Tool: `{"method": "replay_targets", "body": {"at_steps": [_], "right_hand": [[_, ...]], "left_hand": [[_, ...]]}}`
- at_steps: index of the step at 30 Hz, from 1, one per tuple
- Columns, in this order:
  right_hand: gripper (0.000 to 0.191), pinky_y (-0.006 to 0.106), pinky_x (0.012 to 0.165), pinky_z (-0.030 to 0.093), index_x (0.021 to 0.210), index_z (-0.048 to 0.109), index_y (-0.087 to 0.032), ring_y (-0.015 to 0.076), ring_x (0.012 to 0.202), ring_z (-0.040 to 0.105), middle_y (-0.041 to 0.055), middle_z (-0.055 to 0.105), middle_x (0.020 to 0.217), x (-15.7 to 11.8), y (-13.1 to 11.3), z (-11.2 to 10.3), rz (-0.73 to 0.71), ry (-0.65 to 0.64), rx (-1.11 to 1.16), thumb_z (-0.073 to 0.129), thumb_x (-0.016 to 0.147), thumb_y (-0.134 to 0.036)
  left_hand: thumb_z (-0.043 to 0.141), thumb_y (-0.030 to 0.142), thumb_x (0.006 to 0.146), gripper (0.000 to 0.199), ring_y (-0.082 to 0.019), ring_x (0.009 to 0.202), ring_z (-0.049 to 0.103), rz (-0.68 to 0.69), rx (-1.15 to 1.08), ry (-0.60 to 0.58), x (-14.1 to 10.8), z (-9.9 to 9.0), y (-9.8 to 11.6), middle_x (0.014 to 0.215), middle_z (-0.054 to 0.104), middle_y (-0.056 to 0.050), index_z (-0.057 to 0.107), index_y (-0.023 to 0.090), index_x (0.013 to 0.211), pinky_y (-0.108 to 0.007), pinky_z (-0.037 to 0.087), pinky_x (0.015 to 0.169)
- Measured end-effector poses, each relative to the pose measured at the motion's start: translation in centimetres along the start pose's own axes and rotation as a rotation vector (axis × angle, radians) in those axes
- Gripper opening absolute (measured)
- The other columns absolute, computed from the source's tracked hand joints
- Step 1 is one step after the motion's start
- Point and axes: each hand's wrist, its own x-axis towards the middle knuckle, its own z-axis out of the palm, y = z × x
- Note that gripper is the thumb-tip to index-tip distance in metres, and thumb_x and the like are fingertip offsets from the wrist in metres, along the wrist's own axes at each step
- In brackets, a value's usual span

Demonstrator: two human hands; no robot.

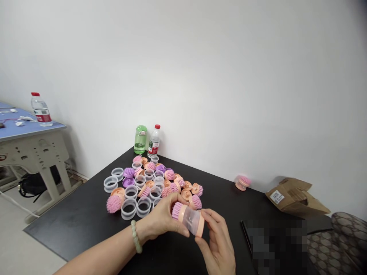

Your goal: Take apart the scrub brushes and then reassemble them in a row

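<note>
Low over the black table, both hands hold one brush (192, 220). It has pink bristles, a clear middle ring and peach parts at both ends. My left hand (168, 215) is closed around the bristle end, and a bead bracelet circles that wrist. With thumb and fingers, my right hand (216, 240) grips the peach end piece on the other side. Just beyond my left hand lie several clear rings (143, 206), pink bristle heads (114, 203), purple bristle heads (129, 172) and peach caps (185, 195), loosely heaped.
An assembled brush (242, 183) stands apart near the wall. A torn brown paper bag (295, 196) lies at the right. A green bottle (140, 139) and a red-capped water bottle (154, 141) stand at the back corner. Another desk (31, 131) is at the left.
</note>
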Motion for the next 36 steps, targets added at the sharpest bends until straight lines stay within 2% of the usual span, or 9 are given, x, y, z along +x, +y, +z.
{"method": "replay_targets", "body": {"at_steps": [7,14,23,30,36], "right_hand": [[0.039,0.030,0.074,0.062,0.129,0.060,-0.023,0.0244,0.100,0.067,0.0125,0.061,0.115,0.3,-0.2,0.1,-0.063,0.012,-0.053,0.060,0.096,-0.043],[0.042,0.030,0.084,0.061,0.132,0.060,-0.023,0.0222,0.102,0.067,0.0110,0.063,0.115,0.5,0.0,0.0,-0.122,0.024,-0.028,0.063,0.094,-0.041],[0.047,0.035,0.086,0.061,0.139,0.058,-0.028,0.0247,0.102,0.069,0.0098,0.066,0.116,1.1,-0.7,-0.4,-0.149,0.006,-0.004,0.066,0.093,-0.036],[0.048,0.038,0.086,0.061,0.142,0.054,-0.028,0.0261,0.104,0.068,0.0105,0.066,0.116,1.2,-0.9,-0.4,-0.192,-0.007,-0.002,0.064,0.094,-0.030],[0.047,0.038,0.084,0.060,0.140,0.055,-0.025,0.0259,0.101,0.067,0.0109,0.064,0.114,1.0,-1.0,-0.2,-0.201,0.013,-0.025,0.064,0.094,-0.030]], "left_hand": [[0.098,0.045,0.041,0.070,-0.021,0.091,0.056,0.028,0.138,0.004,-0.1,-0.1,0.4,0.100,0.065,-0.003,0.062,0.018,0.096,-0.029,0.039,0.077],[0.098,0.046,0.040,0.070,-0.022,0.089,0.058,0.055,0.206,-0.005,0.1,-0.4,0.2,0.099,0.067,-0.004,0.061,0.017,0.092,-0.029,0.039,0.077],[0.097,0.046,0.040,0.067,-0.019,0.084,0.057,0.046,0.184,-0.019,0.1,-0.4,0.5,0.092,0.065,-0.001,0.058,0.017,0.086,-0.026,0.040,0.072],[0.098,0.044,0.038,0.068,-0.021,0.090,0.058,0.029,0.137,-0.022,0.1,-0.4,0.3,0.095,0.067,-0.002,0.059,0.017,0.087,-0.028,0.040,0.077],[0.096,0.051,0.041,0.069,-0.015,0.077,0.053,-0.049,0.062,-0.022,0.1,-0.3,0.1,0.084,0.061,0.001,0.060,0.016,0.087,-0.024,0.035,0.066]]}}
